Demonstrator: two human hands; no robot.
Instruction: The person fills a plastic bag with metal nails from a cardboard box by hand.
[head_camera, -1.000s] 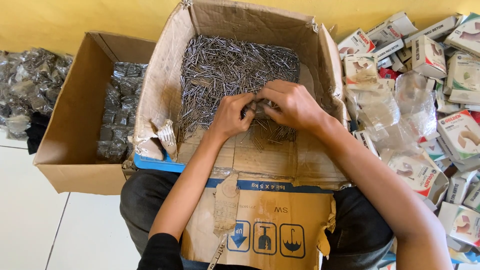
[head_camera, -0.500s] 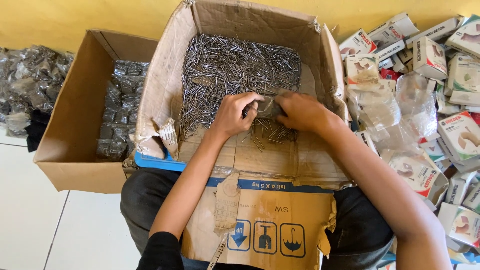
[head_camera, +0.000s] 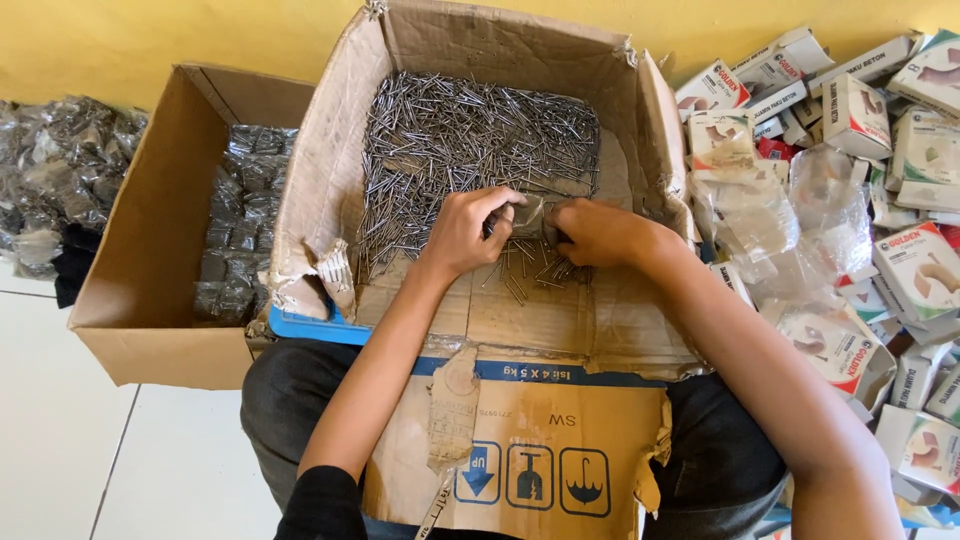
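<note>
Bright, even light is filling the frame, throwing only soft shadows. Clear plastic bags (head_camera: 800, 215) are catching mild glare (right side). Edges are bowing slightly from the wide lens; focus is staying sharp throughout.

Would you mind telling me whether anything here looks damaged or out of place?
Yes: the cardboard box holding the loose nails is badly worn. Its front flap is folded flat across the person's lap, with torn edges and peeling tape. The left hand and right hand meet over scattered nails. Nothing has spilled outside.

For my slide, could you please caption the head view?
Two hands, left and right, meet over loose nails in a cardboard box.
</note>
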